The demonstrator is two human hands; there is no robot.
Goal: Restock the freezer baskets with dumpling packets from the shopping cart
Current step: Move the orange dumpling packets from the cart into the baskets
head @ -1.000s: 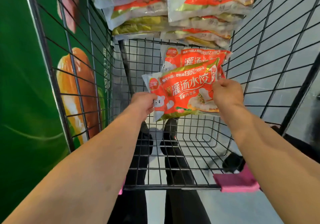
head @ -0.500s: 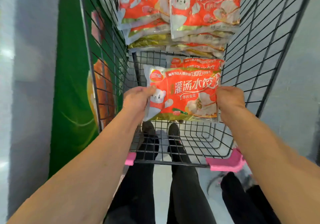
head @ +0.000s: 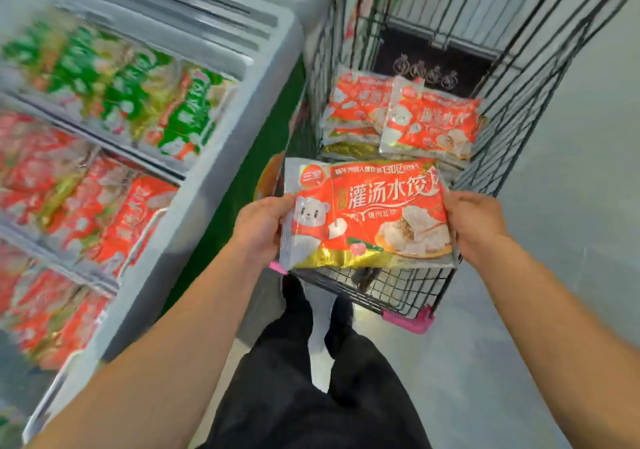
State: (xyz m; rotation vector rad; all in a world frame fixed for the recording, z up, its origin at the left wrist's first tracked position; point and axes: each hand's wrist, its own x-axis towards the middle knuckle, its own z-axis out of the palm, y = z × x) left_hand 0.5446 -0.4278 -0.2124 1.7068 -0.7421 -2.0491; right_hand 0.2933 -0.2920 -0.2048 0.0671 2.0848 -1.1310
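I hold an orange dumpling packet (head: 370, 213) flat in front of me, above the near end of the wire shopping cart (head: 512, 95). My left hand (head: 263, 223) grips its left edge and my right hand (head: 474, 220) grips its right edge. More orange dumpling packets (head: 401, 119) lie stacked at the far end of the cart. To the left stands the open chest freezer (head: 221, 157), its baskets (head: 149, 226) filled with blurred red and green packets.
The freezer's grey rim runs between the baskets and the cart. A pink corner bumper (head: 412, 322) marks the cart's near end. My legs in black trousers (head: 311, 379) stand on pale floor, which extends to the right of the cart.
Both hands have lifted the packet up out of the cart and drawn it toward me. My view has swung left, bringing the freezer baskets into sight.
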